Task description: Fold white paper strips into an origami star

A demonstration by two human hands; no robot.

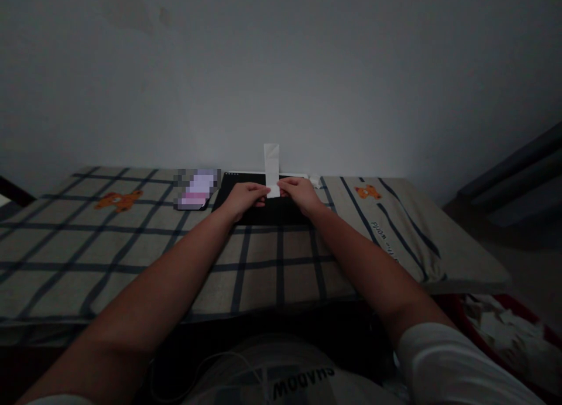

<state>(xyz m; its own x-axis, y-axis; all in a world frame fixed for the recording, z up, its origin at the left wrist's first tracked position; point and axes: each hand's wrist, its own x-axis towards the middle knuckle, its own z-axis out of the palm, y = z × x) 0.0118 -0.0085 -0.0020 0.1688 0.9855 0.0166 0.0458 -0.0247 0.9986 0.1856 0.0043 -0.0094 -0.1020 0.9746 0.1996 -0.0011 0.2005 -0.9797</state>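
Grey wall fills the back of my feed. Next biggest, I see a checked cloth w/ orange bears in front of it. Red bin w/ white scraps sits low on the R side. Black board lies on the cloth. L hand & R hand are over it, phone just to its L. Both hands pinch a white paper strip b/w them, top end up.

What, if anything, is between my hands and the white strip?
Nothing visible: your left hand and right hand pinch the strip near its lower end, above the black pad. The phone lies off to the left.
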